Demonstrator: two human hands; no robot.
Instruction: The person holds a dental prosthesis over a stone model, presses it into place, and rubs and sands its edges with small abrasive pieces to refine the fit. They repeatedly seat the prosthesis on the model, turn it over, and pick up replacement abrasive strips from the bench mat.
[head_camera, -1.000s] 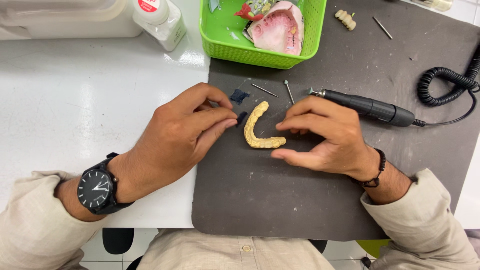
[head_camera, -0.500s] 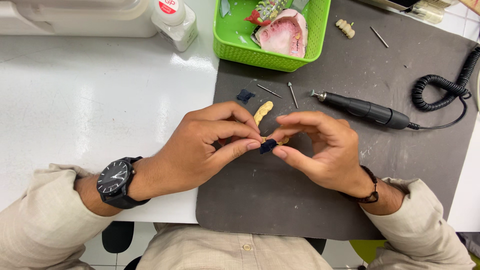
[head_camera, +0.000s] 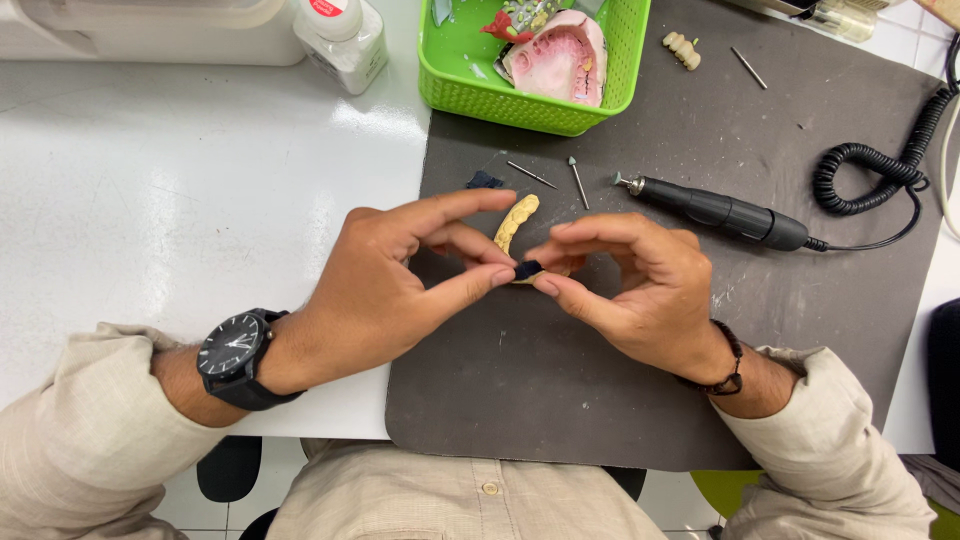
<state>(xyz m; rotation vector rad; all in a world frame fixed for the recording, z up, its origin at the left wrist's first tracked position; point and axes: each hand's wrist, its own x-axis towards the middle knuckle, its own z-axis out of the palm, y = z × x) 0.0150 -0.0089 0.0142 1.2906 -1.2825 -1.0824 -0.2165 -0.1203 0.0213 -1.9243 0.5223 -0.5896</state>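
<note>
Both hands have lifted off the dark mat (head_camera: 560, 400) since a second ago and now meet just above it, left hand (head_camera: 390, 290) and right hand (head_camera: 640, 290) pinching a small dark blue piece (head_camera: 528, 269) between thumb and fingertips. Behind that piece, partly hidden by the fingers, lies the curved yellow dental cast (head_camera: 517, 221) on the mat. Farther back on the mat rest a black handpiece (head_camera: 720, 210) with coiled cord, two loose burs (head_camera: 555, 178) and another dark scrap (head_camera: 484, 181); the green basket (head_camera: 470, 85) overlaps its far edge.

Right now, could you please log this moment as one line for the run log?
left hand: pinching small dark piece | right hand: pinching same piece | yellow tooth arch: on grey mat behind fingers | rotary handpiece: idle on mat
</note>
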